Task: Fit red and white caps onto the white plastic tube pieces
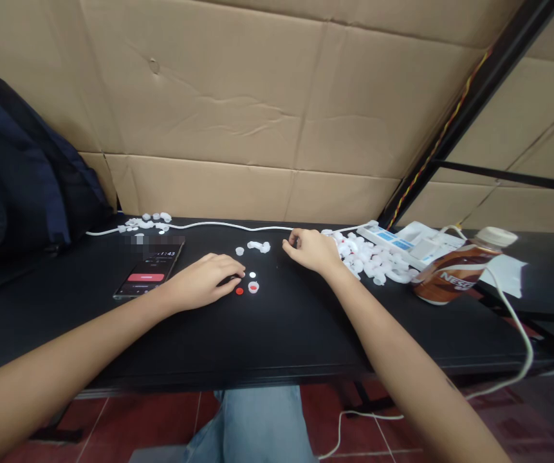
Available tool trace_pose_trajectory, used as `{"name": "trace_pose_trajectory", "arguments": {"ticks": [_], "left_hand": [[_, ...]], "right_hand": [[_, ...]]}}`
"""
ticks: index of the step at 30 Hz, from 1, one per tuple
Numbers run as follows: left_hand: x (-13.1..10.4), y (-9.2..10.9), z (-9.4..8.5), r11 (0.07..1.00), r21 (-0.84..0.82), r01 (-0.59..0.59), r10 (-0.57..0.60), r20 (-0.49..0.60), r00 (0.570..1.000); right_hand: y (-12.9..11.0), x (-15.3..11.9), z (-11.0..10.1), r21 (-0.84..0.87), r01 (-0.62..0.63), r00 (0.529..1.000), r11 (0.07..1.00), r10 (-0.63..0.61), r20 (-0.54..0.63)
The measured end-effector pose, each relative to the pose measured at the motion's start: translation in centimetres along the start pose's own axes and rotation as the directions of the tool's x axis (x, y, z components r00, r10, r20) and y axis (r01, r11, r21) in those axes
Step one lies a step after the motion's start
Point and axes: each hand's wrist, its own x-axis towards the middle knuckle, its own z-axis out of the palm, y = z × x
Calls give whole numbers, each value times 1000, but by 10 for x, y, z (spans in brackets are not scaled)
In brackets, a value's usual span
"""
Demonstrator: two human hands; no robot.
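Note:
My left hand (209, 281) rests low over the black table, its fingers stretched out and the thumb apart. Just beyond its fingertips lie a small white disc (252, 274), a red disc (239, 291) and a small translucent cap (253, 287) with red inside. My right hand (314, 249) is beside a heap of white plastic pieces (366, 254); its fingers are loosely curled, with a gap to the thumb and nothing visible between them. Between the hands, farther back, sit a translucent cap (240, 251) and a few joined white pieces (260, 246).
A phone (148, 270) lies left of my left hand. Behind it is a small group of white pieces (146, 223). A white cable (219, 224) runs along the cardboard wall (238, 186). At right stand a brown bottle (455, 276) and a white-blue box (397, 244); a dark backpack (26, 161) is left.

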Motion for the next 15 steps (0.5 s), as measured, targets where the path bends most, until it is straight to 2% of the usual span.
{"name": "trace_pose_trajectory", "arguments": {"ticks": [8,11,15], "left_hand": [[1,-7,1,997,-63,-52,50,-28,998],[1,-1,-1,994,-87,-67,59,-91,994],[3,10,1,975,-199,-96,55,-202,978]], "right_hand": [[1,0,1,3,0,1000,1000,0,13],[1,0,1,3,-3,1000,1000,3,14],[1,1,1,8,4,1000,1000,-4,6]]}}
